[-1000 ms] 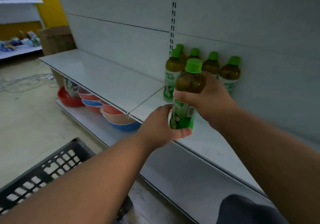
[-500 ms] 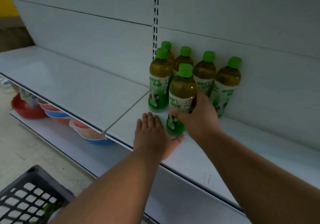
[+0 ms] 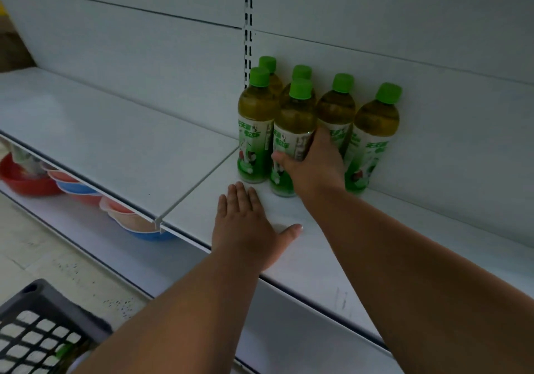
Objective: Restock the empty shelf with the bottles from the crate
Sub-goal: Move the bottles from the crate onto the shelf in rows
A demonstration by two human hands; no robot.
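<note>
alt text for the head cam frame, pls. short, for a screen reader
A person's right hand grips a green-capped tea bottle standing on a white shelf, in front of five matching bottles grouped against the back panel. The left hand rests flat and open on the shelf nearby. A dark plastic crate sits at lower left; coloured basins are on a lower shelf.

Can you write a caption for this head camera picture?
Right hand grips a front bottle on the shelf.

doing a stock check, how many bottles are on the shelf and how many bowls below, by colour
green-capped bottles on the shelf: 6
red bowls: at least 1
blue bowls: at least 2
peach bowls: at least 1
total: 6 bottles; bowl stacks partly hidden, so at least 4
</note>
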